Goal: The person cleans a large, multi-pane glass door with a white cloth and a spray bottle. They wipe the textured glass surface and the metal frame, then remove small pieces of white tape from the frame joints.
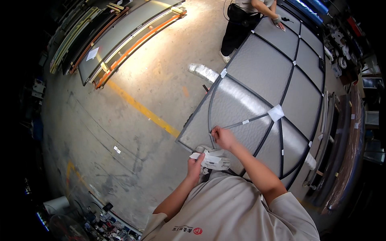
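A large textured glass panel with dark bars forming a grid and curves lies before me. My right hand is over its near left part, with fingertips pinched at a curved dark bar. What they pinch, if anything, is too small to tell. Near the panel's close corner, my left hand grips a stack of white paper pieces. A pale work glove shows beside and behind the papers. A white square patch covers a bar crossing, and smaller white pieces sit on other joints.
Another person leans over the panel's far end, with a gloved hand on it. Framed panels lean on a rack at far left. Wrapped long profiles stand at right. A cluttered bench is at lower left.
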`<state>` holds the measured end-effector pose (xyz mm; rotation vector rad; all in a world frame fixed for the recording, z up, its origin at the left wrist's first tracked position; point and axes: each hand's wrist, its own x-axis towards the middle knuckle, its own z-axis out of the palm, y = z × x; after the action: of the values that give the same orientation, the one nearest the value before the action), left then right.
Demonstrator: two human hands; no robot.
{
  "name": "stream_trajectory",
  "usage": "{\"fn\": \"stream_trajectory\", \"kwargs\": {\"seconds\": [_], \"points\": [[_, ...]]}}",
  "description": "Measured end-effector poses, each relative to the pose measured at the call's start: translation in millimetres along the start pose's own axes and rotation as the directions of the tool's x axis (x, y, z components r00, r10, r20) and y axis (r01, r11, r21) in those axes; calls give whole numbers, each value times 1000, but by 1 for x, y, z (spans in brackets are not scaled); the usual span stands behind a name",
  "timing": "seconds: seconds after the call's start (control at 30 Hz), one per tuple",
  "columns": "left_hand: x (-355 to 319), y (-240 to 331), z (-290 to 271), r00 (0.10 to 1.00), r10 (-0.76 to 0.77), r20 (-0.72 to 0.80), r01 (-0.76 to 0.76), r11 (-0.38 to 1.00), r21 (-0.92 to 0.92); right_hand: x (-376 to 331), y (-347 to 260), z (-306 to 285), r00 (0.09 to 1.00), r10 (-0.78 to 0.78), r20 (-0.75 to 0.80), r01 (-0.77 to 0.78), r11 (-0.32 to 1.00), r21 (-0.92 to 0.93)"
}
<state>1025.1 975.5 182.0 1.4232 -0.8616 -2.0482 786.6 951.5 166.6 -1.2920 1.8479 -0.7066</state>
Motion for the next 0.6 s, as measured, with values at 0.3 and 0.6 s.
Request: {"fn": "stream_trajectory", "kwargs": {"seconds": [0.3,0.6], "points": [[13,3,10,997,-4,83,5,1000,-5,-66,-52,-24,935,153,320,-258,913,315],[11,5,26,989,83,120,-91,994,62,-36,23,-70,784,565,-257,-399,776,488]]}}
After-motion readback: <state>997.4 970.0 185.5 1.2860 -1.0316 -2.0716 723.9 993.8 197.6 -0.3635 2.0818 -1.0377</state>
